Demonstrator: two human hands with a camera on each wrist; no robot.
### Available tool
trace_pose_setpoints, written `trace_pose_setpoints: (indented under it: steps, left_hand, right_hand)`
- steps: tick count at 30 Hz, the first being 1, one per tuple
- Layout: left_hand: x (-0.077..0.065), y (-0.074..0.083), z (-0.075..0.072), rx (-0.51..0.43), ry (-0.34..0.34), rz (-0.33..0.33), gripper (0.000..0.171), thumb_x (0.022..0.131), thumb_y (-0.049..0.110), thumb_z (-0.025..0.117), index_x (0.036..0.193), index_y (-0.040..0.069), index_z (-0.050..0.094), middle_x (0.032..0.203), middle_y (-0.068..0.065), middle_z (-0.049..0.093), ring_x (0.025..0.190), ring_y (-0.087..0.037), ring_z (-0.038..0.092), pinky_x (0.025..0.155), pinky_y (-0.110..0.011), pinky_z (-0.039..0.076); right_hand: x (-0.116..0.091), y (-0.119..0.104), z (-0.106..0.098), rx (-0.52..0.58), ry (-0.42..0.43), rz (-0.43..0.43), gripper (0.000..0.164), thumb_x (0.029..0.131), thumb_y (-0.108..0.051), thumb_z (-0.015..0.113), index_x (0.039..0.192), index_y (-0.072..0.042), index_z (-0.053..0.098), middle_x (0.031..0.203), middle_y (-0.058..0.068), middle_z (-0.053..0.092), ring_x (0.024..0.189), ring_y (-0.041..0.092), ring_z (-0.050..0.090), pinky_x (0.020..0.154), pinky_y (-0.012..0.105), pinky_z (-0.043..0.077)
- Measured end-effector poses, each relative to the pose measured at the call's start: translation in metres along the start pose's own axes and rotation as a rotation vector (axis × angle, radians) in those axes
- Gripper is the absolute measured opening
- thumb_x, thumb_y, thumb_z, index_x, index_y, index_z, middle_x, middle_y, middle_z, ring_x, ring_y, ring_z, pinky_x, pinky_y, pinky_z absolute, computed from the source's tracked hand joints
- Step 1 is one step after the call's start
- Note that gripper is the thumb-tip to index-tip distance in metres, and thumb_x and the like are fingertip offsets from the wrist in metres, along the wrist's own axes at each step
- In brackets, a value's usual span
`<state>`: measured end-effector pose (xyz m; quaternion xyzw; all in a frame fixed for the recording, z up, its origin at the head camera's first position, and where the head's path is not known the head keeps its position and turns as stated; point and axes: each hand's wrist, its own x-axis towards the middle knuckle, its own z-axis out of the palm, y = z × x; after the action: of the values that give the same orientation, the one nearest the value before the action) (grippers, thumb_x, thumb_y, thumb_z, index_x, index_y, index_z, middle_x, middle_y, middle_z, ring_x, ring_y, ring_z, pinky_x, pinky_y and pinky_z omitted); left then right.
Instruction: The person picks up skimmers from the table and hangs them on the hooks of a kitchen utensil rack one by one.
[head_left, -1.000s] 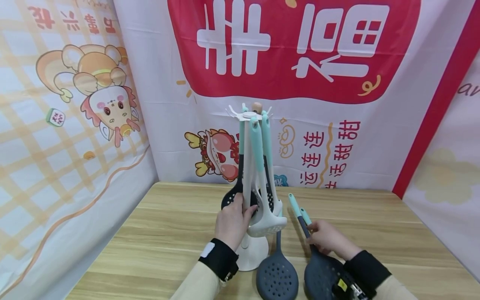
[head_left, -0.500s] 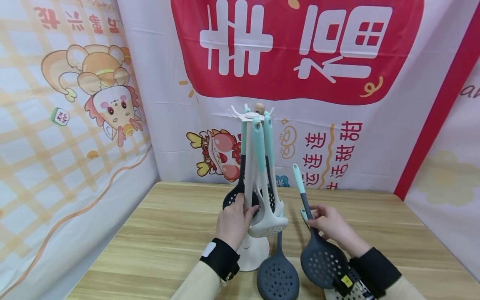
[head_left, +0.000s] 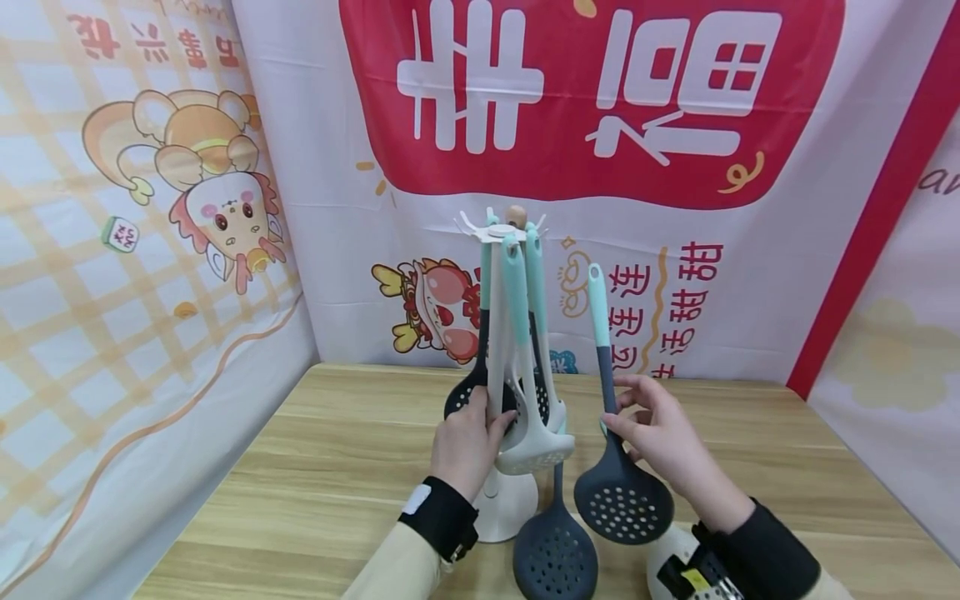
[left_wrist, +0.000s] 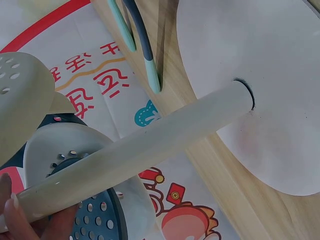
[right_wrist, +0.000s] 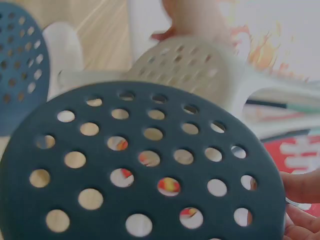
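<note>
My left hand (head_left: pixel 467 442) grips the white pole (left_wrist: pixel 120 155) of a utensil stand. From its top hooks hang several utensils with mint handles, among them a white slotted ladle (head_left: pixel 528 454) and a dark skimmer (head_left: pixel 467 387). My right hand (head_left: pixel 663 429) holds a dark grey skimmer (head_left: pixel 626 500) by its shaft, between thumb and fingers. That skimmer is raised off the table just right of the stand, mint handle (head_left: pixel 598 304) up. Its perforated head (right_wrist: pixel 137 112) fills much of the right wrist view.
Another dark skimmer (head_left: pixel 555 550) lies on the wooden table (head_left: pixel 315 492) before the stand's round white base (head_left: pixel 506 521). A white perforated utensil (head_left: pixel 663 554) lies at the right, partly hidden by my right wrist. A printed cloth (head_left: pixel 300 150) hangs behind the table.
My right hand has lifted the dark skimmer off the table, tilted it nearly upright and brought it left toward the stand. My left hand stays on the pole.
</note>
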<state>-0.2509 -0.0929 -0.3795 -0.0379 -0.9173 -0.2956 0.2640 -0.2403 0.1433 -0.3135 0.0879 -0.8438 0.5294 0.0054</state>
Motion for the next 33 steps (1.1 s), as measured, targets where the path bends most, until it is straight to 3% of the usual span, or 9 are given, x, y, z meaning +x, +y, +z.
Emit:
trace_pose_setpoints:
  steps: [9, 19, 25, 33]
  left_hand:
    - [0.001, -0.001, 0.001, -0.004, -0.005, -0.002, 0.034, 0.094, 0.037, 0.067, 0.110, 0.009, 0.056, 0.080, -0.006, 0.069, 0.069, -0.020, 0.071, 0.064, -0.036, 0.061]
    - [0.002, -0.003, 0.000, -0.005, 0.008, 0.001, 0.034, 0.094, 0.037, 0.068, 0.110, 0.009, 0.057, 0.079, -0.005, 0.069, 0.067, -0.018, 0.070, 0.061, -0.033, 0.060]
    - [0.002, -0.003, -0.001, 0.008, 0.007, 0.009, 0.032, 0.094, 0.037, 0.068, 0.107, 0.010, 0.057, 0.076, -0.004, 0.067, 0.063, -0.016, 0.068, 0.057, -0.031, 0.058]
    - [0.001, -0.004, -0.001, 0.003, 0.007, 0.011, 0.033, 0.093, 0.039, 0.068, 0.105, 0.011, 0.056, 0.071, -0.001, 0.065, 0.063, -0.016, 0.067, 0.058, -0.029, 0.058]
  right_hand:
    - [-0.026, -0.035, 0.008, 0.000, 0.049, -0.119, 0.051, 0.092, -0.003, 0.066, 0.138, -0.003, 0.043, 0.109, 0.018, 0.060, 0.076, 0.015, 0.061, 0.056, 0.028, 0.055]
    - [-0.044, -0.052, 0.018, -0.029, 0.086, -0.296, 0.047, 0.090, -0.002, 0.069, 0.133, -0.006, 0.049, 0.106, 0.015, 0.062, 0.073, 0.011, 0.061, 0.054, 0.026, 0.053]
    - [-0.049, -0.059, 0.023, -0.031, 0.085, -0.362, 0.045, 0.089, -0.002, 0.070, 0.130, -0.008, 0.052, 0.102, 0.012, 0.064, 0.075, 0.006, 0.063, 0.056, 0.026, 0.053]
    - [-0.052, -0.076, 0.037, -0.034, 0.029, -0.432, 0.042, 0.088, -0.004, 0.072, 0.127, -0.010, 0.056, 0.102, 0.009, 0.068, 0.075, 0.010, 0.064, 0.059, 0.026, 0.054]
